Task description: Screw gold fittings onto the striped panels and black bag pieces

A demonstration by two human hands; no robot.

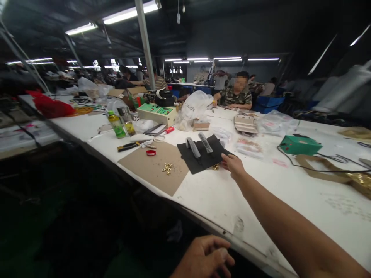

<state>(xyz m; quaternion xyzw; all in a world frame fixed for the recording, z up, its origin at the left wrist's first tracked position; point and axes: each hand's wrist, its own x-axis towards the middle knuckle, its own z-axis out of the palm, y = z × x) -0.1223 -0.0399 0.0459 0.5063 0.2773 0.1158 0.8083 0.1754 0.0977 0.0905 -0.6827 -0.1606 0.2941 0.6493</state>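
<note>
My right hand (pixel 232 163) reaches far forward over the table and pinches the right edge of a flat black panel (pixel 203 162). Two dark strap handles (pixel 205 143) wrapped in clear plastic lie on the panel. Below the panel's edge, near my fingers, some small gold-coloured metal pieces (pixel 215 167) show. My left hand (pixel 204 258) is low in front of the table edge, its fingers loosely bent and apart, with nothing visible in them. To the panel's left, a brown cardboard sheet (pixel 150 173) carries a small pile of gold-coloured metal rings or clasps (pixel 167 168) and a red tape roll (pixel 151 153).
Pliers (pixel 127 146), a green-labelled bottle (pixel 116 125) and a control box (pixel 158 114) stand or lie left of the panel. On the right are a green box (pixel 301 144) with a cable and an open cardboard tray (pixel 321 170). Across the table sits a person in camouflage (pixel 236 96).
</note>
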